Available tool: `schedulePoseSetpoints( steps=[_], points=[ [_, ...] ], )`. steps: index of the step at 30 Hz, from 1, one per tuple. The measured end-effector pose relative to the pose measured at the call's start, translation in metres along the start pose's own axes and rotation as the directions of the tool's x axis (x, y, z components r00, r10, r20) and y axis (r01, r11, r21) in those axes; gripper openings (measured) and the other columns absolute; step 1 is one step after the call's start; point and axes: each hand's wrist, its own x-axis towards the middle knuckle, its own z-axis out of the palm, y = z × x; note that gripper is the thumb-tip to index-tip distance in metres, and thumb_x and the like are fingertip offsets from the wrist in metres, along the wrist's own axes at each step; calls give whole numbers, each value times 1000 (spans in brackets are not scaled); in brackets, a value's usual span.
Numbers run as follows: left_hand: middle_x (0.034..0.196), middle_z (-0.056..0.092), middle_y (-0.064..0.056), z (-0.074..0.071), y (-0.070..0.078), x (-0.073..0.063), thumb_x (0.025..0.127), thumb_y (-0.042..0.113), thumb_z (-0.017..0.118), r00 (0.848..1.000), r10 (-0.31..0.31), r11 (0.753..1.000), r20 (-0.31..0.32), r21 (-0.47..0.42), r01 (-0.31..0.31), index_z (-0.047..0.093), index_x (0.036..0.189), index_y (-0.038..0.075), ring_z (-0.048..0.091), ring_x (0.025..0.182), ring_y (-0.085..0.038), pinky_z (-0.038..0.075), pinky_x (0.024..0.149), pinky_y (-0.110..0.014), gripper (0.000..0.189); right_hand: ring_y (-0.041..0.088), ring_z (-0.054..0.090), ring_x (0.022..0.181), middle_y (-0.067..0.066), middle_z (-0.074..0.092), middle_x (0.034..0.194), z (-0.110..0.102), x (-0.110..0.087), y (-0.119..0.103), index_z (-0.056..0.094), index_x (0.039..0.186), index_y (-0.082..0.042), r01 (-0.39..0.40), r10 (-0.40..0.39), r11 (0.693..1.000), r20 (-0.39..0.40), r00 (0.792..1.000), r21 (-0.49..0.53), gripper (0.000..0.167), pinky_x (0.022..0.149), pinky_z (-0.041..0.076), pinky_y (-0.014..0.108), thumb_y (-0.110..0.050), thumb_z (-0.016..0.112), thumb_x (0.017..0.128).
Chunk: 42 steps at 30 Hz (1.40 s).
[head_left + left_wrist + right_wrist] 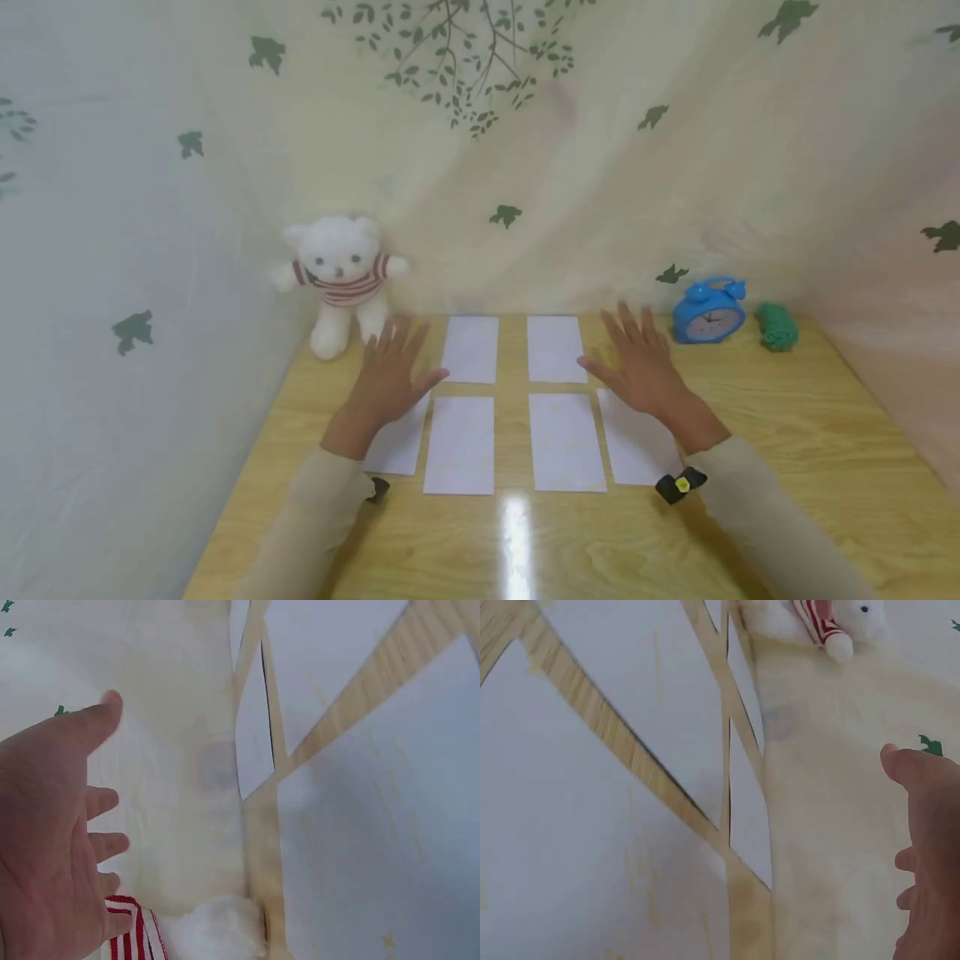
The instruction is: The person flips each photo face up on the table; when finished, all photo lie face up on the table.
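Note:
In the head view my left hand (390, 375) is held over the left side of the table, fingers spread and thumb pointing inward. Beneath it, partly covered, lies the outer left white card (397, 446). My right hand (637, 367) mirrors it on the other side, above the outer right white card (637, 442). Neither hand holds anything. Between them lie the near left card (460, 446), the near right card (567, 442), the far left card (471, 348) and the far right card (557, 348), all blank and flat. The left wrist view shows the left hand (52, 832) with fingers extended.
A white teddy bear (341, 267) in a striped top sits at the back left. At the back right stand a blue alarm clock (708, 312) and a green rolled bundle (777, 327). Patterned cloth (450, 183) walls in the wooden table (420, 550) behind and at both sides.

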Motion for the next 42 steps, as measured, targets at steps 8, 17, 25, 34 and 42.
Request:
schedulePoseSetpoints(
  steps=[8, 17, 25, 34, 42],
  points=[
    [133, 68, -27, 8, 18, 21, 96, 41, 72, 1000, 7, 999, 3, 47, -7, 63, 137, -1, 62, 127, -50, 48, 110, -62, 59, 44, 47, 140, 24, 60, 146, 11, 37, -46, 58, 143, 0, 45, -26, 943, -64, 998, 330, 50, 119, 35, 59, -25, 70, 102],
    [132, 72, -19, 19, 39, 37, 94, 38, 75, 978, -173, 984, 119, 70, 166, 67, 138, 8, 70, 116, -45, 56, 97, -55, 54, 21, 67, 85, 23, 64, 134, 38, 99, -86, 57, 137, 5, -133, 12, 790, 202, 979, 599, 36, 59, 48, 22, -6, 61, 103],
    [99, 74, -14, 20, 22, 47, 92, 17, 77, 975, -162, 985, 155, 92, 149, 70, 88, 5, 72, 94, -37, 59, 87, -52, 14, 8, 53, 52, 15, 64, 86, 63, 139, -95, 50, 143, 10, -206, -9, 694, 294, 956, 690, 39, 50, 44, 22, -5, 50, 107],
    [76, 66, -8, 32, 15, 55, 91, 13, 74, 967, -155, 988, 203, 53, 147, 52, 63, 12, 63, 72, -29, 56, 65, -44, 35, 9, 56, 59, 30, 50, 147, 74, 150, -97, 39, 152, 6, -315, 67, 663, 366, 928, 679, 42, 53, 47, 19, -12, 38, 114],
    [75, 65, -6, 29, 18, 56, 90, 14, 77, 961, -179, 984, 211, 30, 177, 56, 66, 13, 63, 73, -29, 55, 67, -43, 32, 11, 55, 57, 19, 59, 113, 73, 155, -98, 41, 148, 6, -322, 61, 688, 390, 919, 651, 41, 51, 47, 21, -17, 40, 115]
  ],
)
